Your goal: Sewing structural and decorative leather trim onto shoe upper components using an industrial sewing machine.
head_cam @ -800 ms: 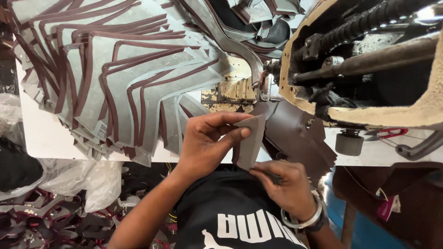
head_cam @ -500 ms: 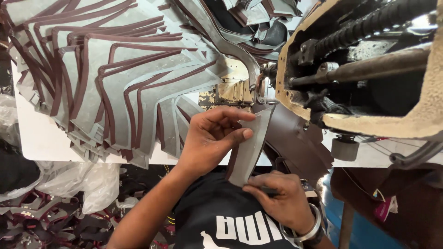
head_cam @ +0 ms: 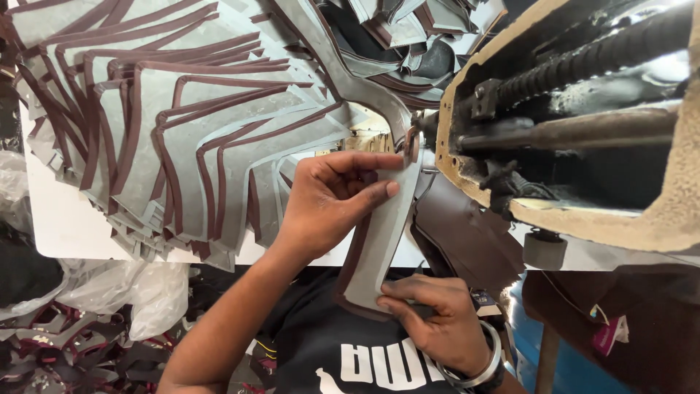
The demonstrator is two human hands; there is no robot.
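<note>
- Left hand (head_cam: 328, 204), fingers pressed together, pinches the grey, maroon-edged leather strip (head_cam: 379, 248).
- Right hand (head_cam: 437, 321) pinches the strip's lower end.
- Stacked grey pieces (head_cam: 182, 146) fan over the white table (head_cam: 65, 226).

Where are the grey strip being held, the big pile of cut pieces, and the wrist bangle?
grey strip (head_cam: 379, 244), head view, middle of its flat face.
pile of cut pieces (head_cam: 182, 124), head view, centre of the fan.
bangle (head_cam: 487, 361), head view, its outer curve.

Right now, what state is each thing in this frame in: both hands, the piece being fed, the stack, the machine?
Left hand: fingers pressing the grey strip near the machine.
Right hand: pinching the strip's lower end.
Grey strip with maroon edging: held taut between both hands.
Stack of edged pieces: fanned out on the white table.
Sewing machine: strip's top end at its foot.
</note>
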